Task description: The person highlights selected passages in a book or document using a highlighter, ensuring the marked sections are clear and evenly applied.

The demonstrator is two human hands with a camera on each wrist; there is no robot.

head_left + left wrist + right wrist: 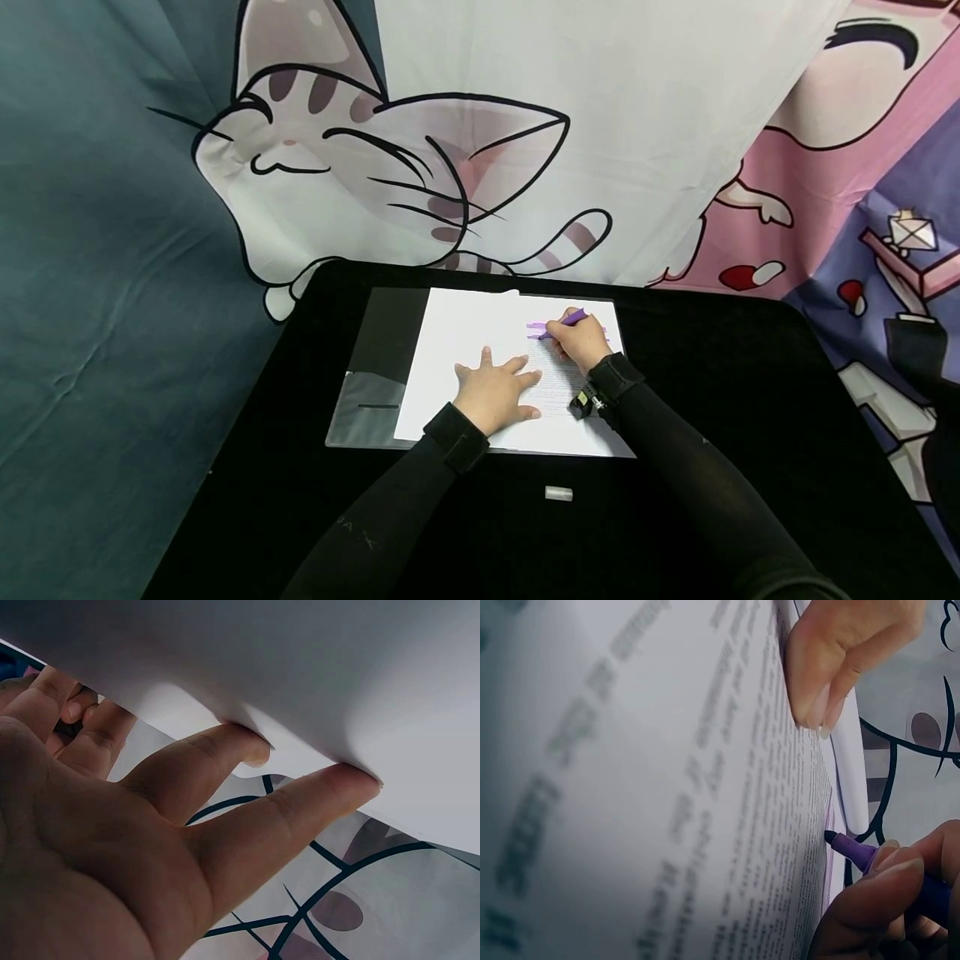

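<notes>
My right hand [579, 340] pinches a purple highlighter [573, 317] near its tip. In the right wrist view the highlighter's dark tip [831, 837] meets the printed sheet [705, 750], beside purple strokes. Those purple marks [536, 326] run across the upper lines of the text in the head view. My left hand [495, 392] rests with spread fingers on the papers, left of and below the right hand. Up close in the left wrist view, two fingertips [360, 776] press against the white paper [420, 712]. My right hand hides part of the text.
The papers lie in an opened folder [363, 421] with a dark flap and a clear pocket on the left. A small whitish cylinder [558, 493] lies on the black table [712, 375] near me. Behind hangs a cartoon cat curtain [510, 50].
</notes>
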